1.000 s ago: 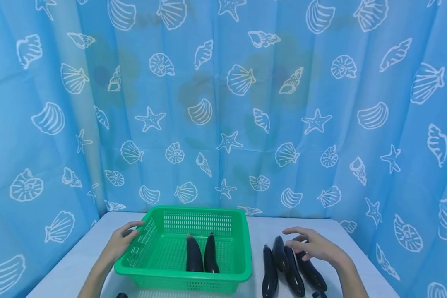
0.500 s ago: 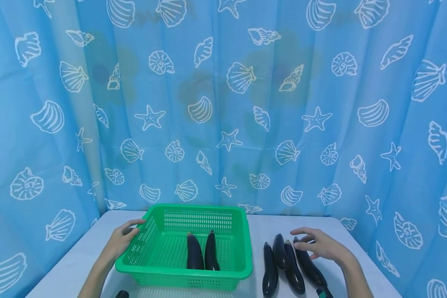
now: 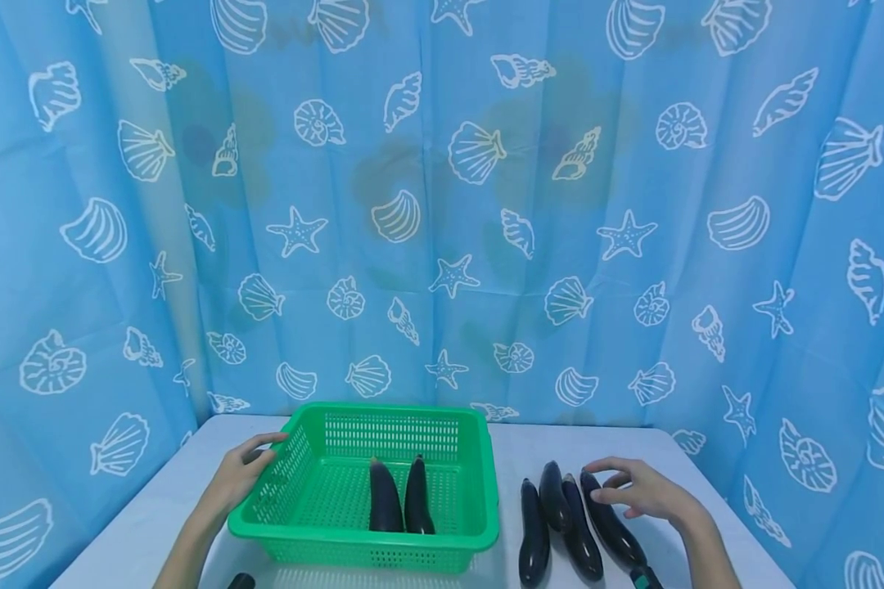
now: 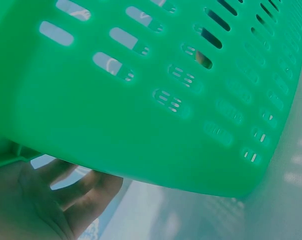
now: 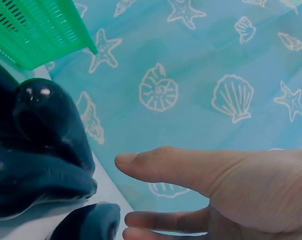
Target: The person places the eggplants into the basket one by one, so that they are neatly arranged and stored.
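My left hand [image 3: 243, 470] rests at the left rim of a green plastic basket [image 3: 361, 538], its fingers reaching along the basket's outer side. In the left wrist view those fingers [image 4: 93, 197] lie close beside the perforated wall. Two dark eggplants [image 3: 385, 499] lie inside the basket. Over the upper end of the rightmost eggplant [image 3: 611, 523] on the table hovers my right hand [image 3: 644, 488], thumb and fingers apart. Seen from the right wrist, the thumb and fingers have a gap between them, and an eggplant end [image 5: 93, 222] sits just beyond the fingertips.
Several more eggplants [image 3: 534, 536] lie side by side on the white table [image 3: 508, 450], right of the basket. Blue curtains [image 3: 442, 245] with white shells hang behind and at both sides. Small dark objects show below each hand at the lower edge.
My right hand has shifted right and slightly down, from above the middle eggplants to the rightmost one. The left hand and basket stay in place.
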Action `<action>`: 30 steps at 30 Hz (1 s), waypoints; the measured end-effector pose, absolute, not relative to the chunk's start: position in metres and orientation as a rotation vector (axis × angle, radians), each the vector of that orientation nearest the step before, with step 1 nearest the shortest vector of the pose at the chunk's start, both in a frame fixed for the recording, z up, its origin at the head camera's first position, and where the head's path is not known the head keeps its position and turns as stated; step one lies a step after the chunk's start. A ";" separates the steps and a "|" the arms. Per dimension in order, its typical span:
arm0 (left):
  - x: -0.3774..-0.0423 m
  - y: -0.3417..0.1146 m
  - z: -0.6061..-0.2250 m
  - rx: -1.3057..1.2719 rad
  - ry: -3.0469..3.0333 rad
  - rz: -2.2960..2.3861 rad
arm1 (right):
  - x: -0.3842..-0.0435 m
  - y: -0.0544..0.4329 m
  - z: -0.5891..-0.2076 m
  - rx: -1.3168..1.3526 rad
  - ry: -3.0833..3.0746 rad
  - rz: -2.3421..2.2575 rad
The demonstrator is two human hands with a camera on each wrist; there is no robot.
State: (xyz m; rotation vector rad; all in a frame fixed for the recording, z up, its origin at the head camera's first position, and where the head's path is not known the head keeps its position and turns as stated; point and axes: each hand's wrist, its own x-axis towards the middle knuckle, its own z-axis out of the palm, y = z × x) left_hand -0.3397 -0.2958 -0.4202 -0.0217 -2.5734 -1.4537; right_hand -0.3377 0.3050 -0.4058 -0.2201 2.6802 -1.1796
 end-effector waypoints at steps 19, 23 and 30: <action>-0.339 -0.296 -0.422 -0.048 -2.565 -1.477 | -0.352 0.302 -0.428 -0.018 2.688 -1.079; -0.339 -0.296 -0.422 -0.042 -2.564 -1.463 | -0.353 0.301 -0.429 -0.010 2.670 -1.060; -0.340 -0.296 -0.421 -0.046 -2.564 -1.477 | -0.354 0.302 -0.432 0.019 2.665 -1.029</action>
